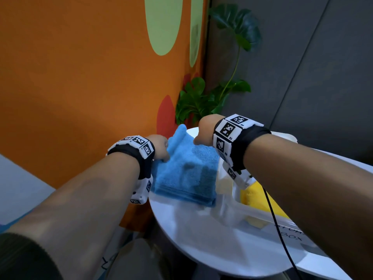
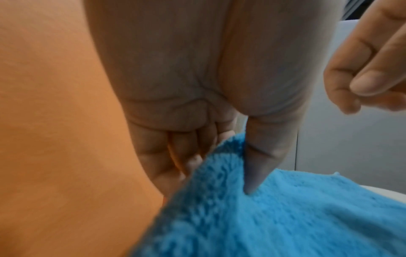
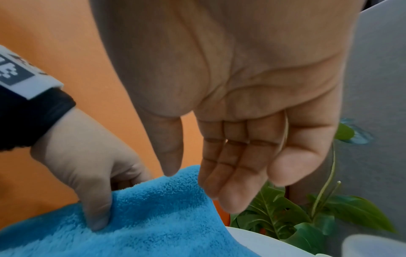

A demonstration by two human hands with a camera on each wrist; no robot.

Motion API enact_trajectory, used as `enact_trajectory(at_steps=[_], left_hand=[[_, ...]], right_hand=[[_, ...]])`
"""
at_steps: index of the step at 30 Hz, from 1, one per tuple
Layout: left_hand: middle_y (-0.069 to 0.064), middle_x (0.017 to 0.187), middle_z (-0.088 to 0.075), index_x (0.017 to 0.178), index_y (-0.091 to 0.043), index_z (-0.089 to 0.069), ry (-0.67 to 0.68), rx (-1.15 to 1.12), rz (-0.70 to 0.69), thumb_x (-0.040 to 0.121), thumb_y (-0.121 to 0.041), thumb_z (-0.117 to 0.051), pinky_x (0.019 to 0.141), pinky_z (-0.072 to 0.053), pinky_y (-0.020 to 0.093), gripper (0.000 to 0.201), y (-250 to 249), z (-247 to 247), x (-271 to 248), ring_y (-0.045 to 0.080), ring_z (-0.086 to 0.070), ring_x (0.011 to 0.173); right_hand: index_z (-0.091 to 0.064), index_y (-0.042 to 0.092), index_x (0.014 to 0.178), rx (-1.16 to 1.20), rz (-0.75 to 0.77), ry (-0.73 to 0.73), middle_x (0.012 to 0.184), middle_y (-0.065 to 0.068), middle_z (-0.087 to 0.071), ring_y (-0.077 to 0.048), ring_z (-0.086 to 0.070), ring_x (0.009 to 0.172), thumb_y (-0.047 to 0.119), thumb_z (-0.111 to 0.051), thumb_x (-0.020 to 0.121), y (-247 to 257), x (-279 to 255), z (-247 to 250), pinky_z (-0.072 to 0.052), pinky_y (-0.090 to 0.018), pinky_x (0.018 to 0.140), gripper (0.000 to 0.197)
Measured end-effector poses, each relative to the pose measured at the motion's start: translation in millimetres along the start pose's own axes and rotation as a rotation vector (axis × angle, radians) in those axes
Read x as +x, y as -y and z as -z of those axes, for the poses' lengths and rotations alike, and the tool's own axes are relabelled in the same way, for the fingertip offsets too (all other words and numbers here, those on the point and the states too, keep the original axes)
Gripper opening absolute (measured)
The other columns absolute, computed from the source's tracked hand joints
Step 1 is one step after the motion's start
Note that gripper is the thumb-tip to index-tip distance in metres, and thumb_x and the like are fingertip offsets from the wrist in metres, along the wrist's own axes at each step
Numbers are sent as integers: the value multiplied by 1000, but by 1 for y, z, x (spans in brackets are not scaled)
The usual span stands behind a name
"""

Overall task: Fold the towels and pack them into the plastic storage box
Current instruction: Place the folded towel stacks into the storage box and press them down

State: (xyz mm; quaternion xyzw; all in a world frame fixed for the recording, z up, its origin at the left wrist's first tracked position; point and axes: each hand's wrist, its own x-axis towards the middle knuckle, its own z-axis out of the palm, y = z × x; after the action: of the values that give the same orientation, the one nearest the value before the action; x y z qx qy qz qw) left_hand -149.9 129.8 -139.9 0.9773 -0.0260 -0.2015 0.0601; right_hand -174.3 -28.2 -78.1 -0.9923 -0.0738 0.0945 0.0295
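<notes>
A folded blue towel [image 1: 187,168] [image 2: 285,217] [image 3: 153,208] lies on the round white table [image 1: 201,229]. My left hand [image 1: 161,148] [image 2: 219,175] pinches its far left edge, thumb on top and fingers underneath, and lifts that edge a little. My right hand [image 1: 203,130] [image 3: 193,182] hovers over the far right corner with relaxed fingers, holding nothing; its thumb tip is at the raised fold. To the right stands the clear plastic storage box [image 1: 226,199] with a yellow towel [image 1: 256,197] inside.
An orange wall [image 1: 80,77] runs close along the table's left side. A leafy green plant [image 1: 201,102] [image 3: 285,217] stands behind the table by a grey wall. A black cable [image 1: 276,219] hangs from my right wrist across the box.
</notes>
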Motion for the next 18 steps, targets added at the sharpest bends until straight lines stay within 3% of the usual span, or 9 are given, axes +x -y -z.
enact_trajectory(at_steps=[2, 4, 7, 8, 11, 14, 18], left_hand=[[3, 80, -53, 90, -11, -49, 1, 21, -15, 82, -16, -65, 52, -33, 26, 19, -2, 3, 0, 20, -47, 70], [4, 86, -54, 104, -10, -48, -16, -8, -9, 85, -15, -62, 53, -35, 28, 24, -7, 7, -4, 21, -49, 74], [12, 108, -57, 124, -6, -44, -68, -66, -15, 95, -14, -46, 59, -36, 29, 30, -18, 14, -11, 24, -51, 87], [12, 110, -56, 126, -6, -44, -75, -80, -31, 97, -14, -41, 64, -36, 29, 30, -22, 16, -14, 24, -50, 89], [11, 115, -56, 127, -7, -47, -119, -100, -77, 100, -14, -34, 74, -36, 31, 31, -31, 21, -20, 24, -51, 96], [13, 120, -55, 123, -7, -48, -194, -109, -108, 100, -12, -33, 74, -35, 31, 29, -37, 33, -26, 23, -48, 95], [10, 110, -54, 108, -13, -50, -306, -163, -174, 99, -14, -34, 73, -33, 30, 18, -45, 62, -45, 23, -47, 93]], right_hand=[[-39, 17, 64, -84, -1, 50, 64, 1, -37, -16, -41, 63, 29, -54, 92, 0, 4, 1, -36, -26, 56, 34], [-46, 13, 70, -146, 4, 76, 67, 0, -43, -16, -45, 63, 31, -52, 94, -2, 4, 5, -35, -25, 53, 30], [-44, 22, 85, -36, 41, -24, 66, 6, -32, -19, -41, 83, 31, -60, 89, -11, -10, 7, -35, -30, 70, 19], [-42, 22, 82, -15, 46, -52, 66, 7, -30, -19, -40, 84, 31, -61, 88, -13, -14, 7, -35, -30, 72, 22], [-41, 21, 63, -56, -12, -40, 63, 4, -38, -20, -45, 71, 33, -58, 89, -17, -19, 13, -39, -31, 65, 33], [-48, 12, 65, -160, -62, -8, 60, 0, -46, -19, -49, 60, 34, -51, 93, -18, -23, 20, -40, -26, 57, 36], [-60, 11, 76, -152, -157, 10, 69, -1, -58, -24, -62, 77, 43, -55, 90, -28, -28, 23, -50, -34, 80, 35]])
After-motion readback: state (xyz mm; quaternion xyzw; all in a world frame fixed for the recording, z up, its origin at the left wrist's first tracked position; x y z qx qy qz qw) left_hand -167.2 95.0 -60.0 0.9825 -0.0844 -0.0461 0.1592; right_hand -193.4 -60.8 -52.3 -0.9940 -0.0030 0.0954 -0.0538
